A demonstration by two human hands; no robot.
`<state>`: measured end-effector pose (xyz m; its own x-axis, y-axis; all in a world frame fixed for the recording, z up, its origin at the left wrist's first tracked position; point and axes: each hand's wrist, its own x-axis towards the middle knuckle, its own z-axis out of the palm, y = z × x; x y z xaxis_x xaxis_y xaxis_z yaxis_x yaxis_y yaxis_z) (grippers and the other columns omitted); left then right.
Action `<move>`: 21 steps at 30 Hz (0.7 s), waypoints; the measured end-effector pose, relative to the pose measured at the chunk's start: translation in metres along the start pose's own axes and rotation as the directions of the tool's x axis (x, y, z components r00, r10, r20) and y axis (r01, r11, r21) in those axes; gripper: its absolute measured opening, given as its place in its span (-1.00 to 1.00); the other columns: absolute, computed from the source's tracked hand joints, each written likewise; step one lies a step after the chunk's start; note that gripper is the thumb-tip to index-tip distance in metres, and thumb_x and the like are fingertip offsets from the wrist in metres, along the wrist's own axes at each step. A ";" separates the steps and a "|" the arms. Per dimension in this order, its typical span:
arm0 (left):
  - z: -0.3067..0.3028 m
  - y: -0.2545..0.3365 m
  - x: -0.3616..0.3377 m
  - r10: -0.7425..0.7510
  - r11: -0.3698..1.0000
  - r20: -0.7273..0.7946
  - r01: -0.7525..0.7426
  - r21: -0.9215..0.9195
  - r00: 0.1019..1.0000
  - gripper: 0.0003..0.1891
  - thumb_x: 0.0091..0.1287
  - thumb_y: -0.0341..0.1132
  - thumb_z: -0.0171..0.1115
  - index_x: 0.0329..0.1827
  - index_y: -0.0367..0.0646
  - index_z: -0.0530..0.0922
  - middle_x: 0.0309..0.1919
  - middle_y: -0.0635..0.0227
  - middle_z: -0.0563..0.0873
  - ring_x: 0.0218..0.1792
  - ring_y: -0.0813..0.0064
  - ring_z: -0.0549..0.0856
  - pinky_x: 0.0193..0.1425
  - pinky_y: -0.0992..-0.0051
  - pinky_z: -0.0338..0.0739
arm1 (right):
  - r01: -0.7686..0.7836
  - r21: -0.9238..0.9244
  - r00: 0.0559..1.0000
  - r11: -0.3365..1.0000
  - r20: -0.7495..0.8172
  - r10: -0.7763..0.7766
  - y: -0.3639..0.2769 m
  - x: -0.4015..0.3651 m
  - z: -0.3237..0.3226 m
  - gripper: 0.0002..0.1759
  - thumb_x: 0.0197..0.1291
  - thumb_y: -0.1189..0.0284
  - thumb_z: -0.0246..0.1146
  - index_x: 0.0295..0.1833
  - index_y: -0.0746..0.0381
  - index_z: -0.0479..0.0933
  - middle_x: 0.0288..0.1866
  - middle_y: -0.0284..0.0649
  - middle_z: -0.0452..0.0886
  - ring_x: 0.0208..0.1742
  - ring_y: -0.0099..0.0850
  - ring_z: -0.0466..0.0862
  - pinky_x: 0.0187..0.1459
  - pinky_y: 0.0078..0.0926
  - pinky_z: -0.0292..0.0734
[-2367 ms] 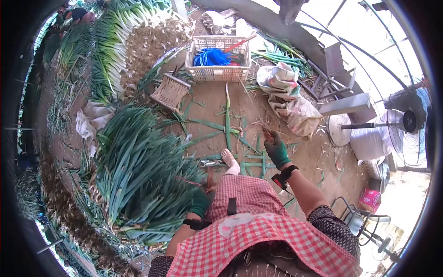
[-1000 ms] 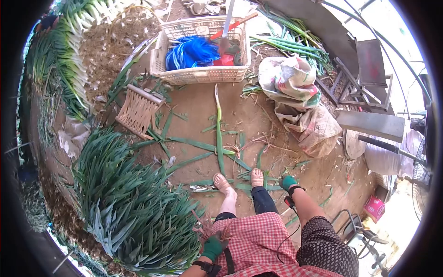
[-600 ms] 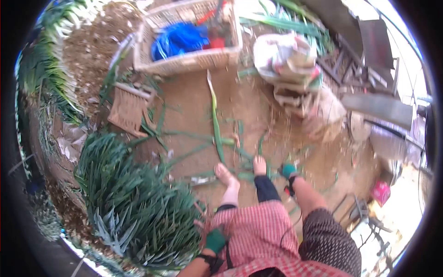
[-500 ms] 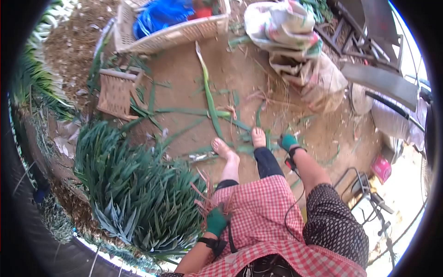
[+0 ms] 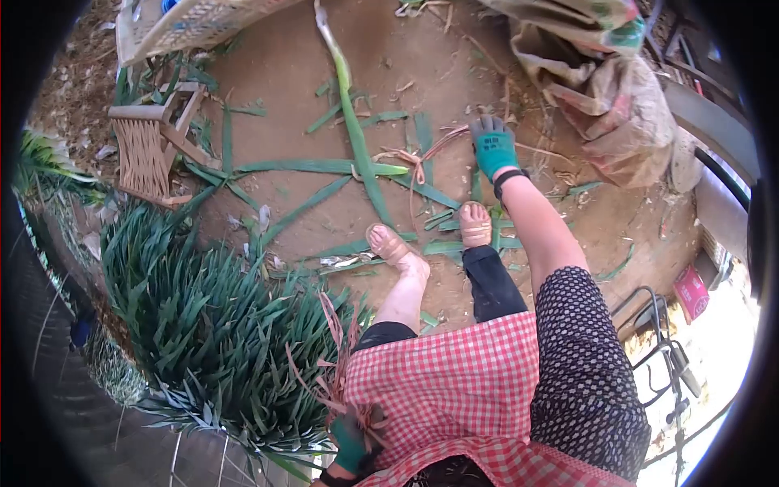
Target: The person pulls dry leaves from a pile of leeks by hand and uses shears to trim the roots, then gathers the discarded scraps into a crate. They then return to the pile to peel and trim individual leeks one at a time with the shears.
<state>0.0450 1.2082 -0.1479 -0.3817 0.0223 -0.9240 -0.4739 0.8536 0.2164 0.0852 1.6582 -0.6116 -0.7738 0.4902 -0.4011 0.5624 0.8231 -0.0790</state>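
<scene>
My right hand (image 5: 494,148), in a green glove with grey fingertips, reaches down to the ground beyond my feet. Its fingers are bent at the end of some thin pink strips (image 5: 442,143) and appear closed on them; the fingertips are partly hidden. These strips run left to a knotted part lying across green leaves. Low at the left, against my checked apron (image 5: 442,365), my gloved left hand (image 5: 354,442) is closed around a loose bunch of pink strips (image 5: 331,381). Beside that hand stands a large mass of green leafy stalks (image 5: 219,325).
A small wooden stool with a woven seat (image 5: 142,150) lies tipped at the left. A plastic crate (image 5: 191,28) is behind it. One long leek-like stalk (image 5: 353,122) and loose leaves litter the dirt. A woven sack (image 5: 621,122) slumps at the right, near a metal frame (image 5: 669,349).
My right hand has moved forward from beside my foot to the pink strips on the ground. My left hand has dropped lower with its bunch. The view has tilted down.
</scene>
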 end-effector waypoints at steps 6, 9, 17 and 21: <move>0.010 -0.011 -0.006 -0.376 0.488 0.114 0.302 -0.819 0.919 -0.56 0.46 -0.07 0.14 -0.09 -0.41 0.58 -0.33 0.07 0.72 -0.34 0.20 0.76 -0.26 0.23 0.73 | -0.081 -0.046 0.996 0.996 -0.033 0.080 -0.021 0.026 0.063 -0.65 0.25 0.31 0.13 0.13 0.10 0.56 0.25 -0.16 0.55 0.31 -0.16 0.49 0.20 -0.05 0.43; 0.021 -0.023 -0.010 -0.072 0.935 -0.085 0.038 -0.353 0.994 -0.62 0.41 -0.09 0.20 -0.08 -0.33 0.60 -0.42 0.13 0.74 -0.41 0.18 0.76 -0.37 0.28 0.67 | 0.014 0.288 0.955 0.958 0.281 -0.099 -0.011 0.000 0.027 -0.71 0.19 0.38 0.20 0.02 0.21 0.58 -0.21 -0.07 0.72 -0.17 -0.08 0.72 -0.08 -0.10 0.60; 0.054 -0.028 -0.011 0.156 0.985 -0.170 -0.167 -0.053 0.973 -0.76 0.38 -0.21 0.24 -0.14 -0.23 0.59 -0.33 0.14 0.72 -0.34 0.33 0.75 -0.37 0.32 0.59 | -0.566 0.798 0.815 0.207 0.579 -0.002 -0.069 -0.124 -0.198 -0.76 0.41 0.21 0.22 -0.06 0.16 0.56 -0.49 -0.46 0.46 -0.58 -0.65 0.38 -0.60 -0.57 0.30; 0.072 -0.016 -0.022 0.076 0.524 -0.204 -0.213 -0.825 0.976 -0.74 0.45 -0.22 0.18 0.01 -0.23 0.59 -0.26 0.24 0.67 -0.31 0.48 0.66 -0.27 0.44 0.56 | -0.400 0.912 0.850 0.093 0.407 -0.334 -0.149 -0.203 -0.391 -0.81 0.49 0.39 0.14 0.10 0.20 0.53 -0.18 -0.43 0.57 -0.14 -0.62 0.53 -0.12 -0.57 0.47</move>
<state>0.1182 1.2314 -0.1542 -0.5701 -0.0196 -0.8214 -0.8216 0.0131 0.5699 0.0443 1.5484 -0.1614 -0.7274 0.0252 -0.6858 0.6272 -0.3813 -0.6792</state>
